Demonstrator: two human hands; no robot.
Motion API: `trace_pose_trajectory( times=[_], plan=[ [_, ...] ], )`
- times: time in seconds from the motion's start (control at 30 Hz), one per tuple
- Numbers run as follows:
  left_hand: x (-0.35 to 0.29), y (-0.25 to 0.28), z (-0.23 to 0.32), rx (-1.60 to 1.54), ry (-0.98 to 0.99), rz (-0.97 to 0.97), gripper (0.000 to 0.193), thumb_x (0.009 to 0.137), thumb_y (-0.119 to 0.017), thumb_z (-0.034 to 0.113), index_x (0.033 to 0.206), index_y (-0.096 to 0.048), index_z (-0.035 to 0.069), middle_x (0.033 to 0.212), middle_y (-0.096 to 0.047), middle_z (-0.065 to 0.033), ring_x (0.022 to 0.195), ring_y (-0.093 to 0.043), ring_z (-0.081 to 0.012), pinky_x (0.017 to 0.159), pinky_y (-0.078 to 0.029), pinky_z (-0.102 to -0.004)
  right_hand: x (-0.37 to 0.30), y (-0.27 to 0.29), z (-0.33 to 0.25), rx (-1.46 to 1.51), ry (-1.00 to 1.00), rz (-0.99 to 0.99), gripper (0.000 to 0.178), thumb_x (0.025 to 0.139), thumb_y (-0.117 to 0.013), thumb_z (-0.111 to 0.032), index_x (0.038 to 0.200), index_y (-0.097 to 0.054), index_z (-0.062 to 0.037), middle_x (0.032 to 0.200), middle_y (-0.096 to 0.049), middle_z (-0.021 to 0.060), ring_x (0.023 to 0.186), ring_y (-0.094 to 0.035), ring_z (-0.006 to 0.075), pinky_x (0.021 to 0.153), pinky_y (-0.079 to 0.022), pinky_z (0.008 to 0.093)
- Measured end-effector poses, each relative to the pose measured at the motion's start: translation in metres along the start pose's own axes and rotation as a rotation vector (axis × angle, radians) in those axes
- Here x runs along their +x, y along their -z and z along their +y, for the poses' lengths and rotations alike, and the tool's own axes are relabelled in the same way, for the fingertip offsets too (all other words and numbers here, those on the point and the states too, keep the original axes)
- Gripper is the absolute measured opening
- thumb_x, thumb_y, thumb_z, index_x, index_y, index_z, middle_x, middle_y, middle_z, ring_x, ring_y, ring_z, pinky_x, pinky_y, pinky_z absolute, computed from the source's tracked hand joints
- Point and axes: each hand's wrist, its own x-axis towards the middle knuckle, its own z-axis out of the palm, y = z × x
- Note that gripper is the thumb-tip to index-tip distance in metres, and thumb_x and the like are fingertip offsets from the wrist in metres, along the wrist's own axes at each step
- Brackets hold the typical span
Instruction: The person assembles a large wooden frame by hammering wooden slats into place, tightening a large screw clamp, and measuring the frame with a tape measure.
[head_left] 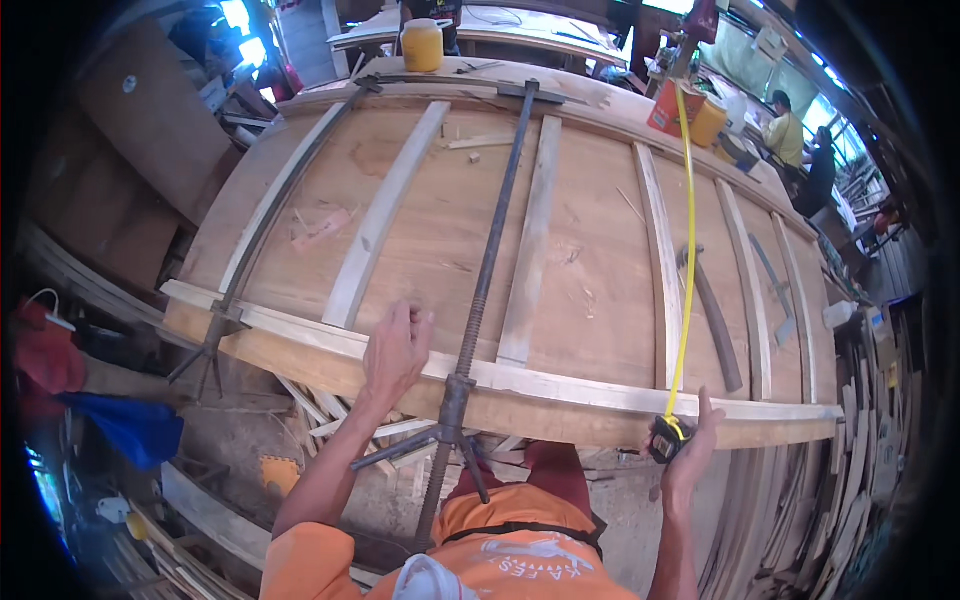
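Note:
My right hand (pixel 692 445) grips a black and yellow tape measure (pixel 668 438) at the near edge of a wooden frame. Its yellow blade (pixel 689 220) runs out across the frame to the far side, near an orange box. Over the near rail (pixel 540 382), my left hand (pixel 398 348) is closed with curled fingers; whether anything is in them is hidden. Just right of that hand, a long bar clamp (pixel 490 260) spans the frame from near to far. Another bar clamp (pixel 262 235) crosses at the left. Several pale slats (pixel 385 220) lie between the rails.
A hammer (pixel 715 320) and a thin tool with a flat end (pixel 772 285) lie among the right slats. Yellow containers (pixel 423 48) and the orange box (pixel 668 108) stand at the far edge. Stacked timber lines the right; people work at the far right.

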Motion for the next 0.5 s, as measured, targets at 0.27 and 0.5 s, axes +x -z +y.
trace_pose_trajectory(
  times=[0.27,0.5],
  plan=[
    [0.001,-0.005,-0.004,-0.011,-0.040,0.060,0.030,0.105,-0.063,0.025,0.114,-0.064,-0.003,0.098,-0.070,-0.0220,0.084,-0.070,-0.0376,0.075,-0.055,-0.0468,-0.016,0.018,0.019,-0.090,-0.044,-0.007,0.083,0.111,-0.025,-0.069,0.166,-0.037,-0.0077,0.074,-0.063,0.0121,0.053,-0.062,0.0196,0.046,-0.051,0.0323],
    [-0.010,0.006,-0.024,-0.365,-0.018,0.159,0.024,0.105,-0.064,0.017,0.117,-0.064,-0.004,0.096,-0.070,-0.0187,0.080,-0.069,-0.0283,0.075,-0.055,-0.0391,0.054,-0.055,-0.042,-0.497,0.333,-0.304,0.049,0.108,-0.056,-0.032,0.139,-0.063,0.0059,0.076,-0.066,0.0128,0.070,-0.065,0.0228,0.067,-0.051,0.0379]
  ],
)
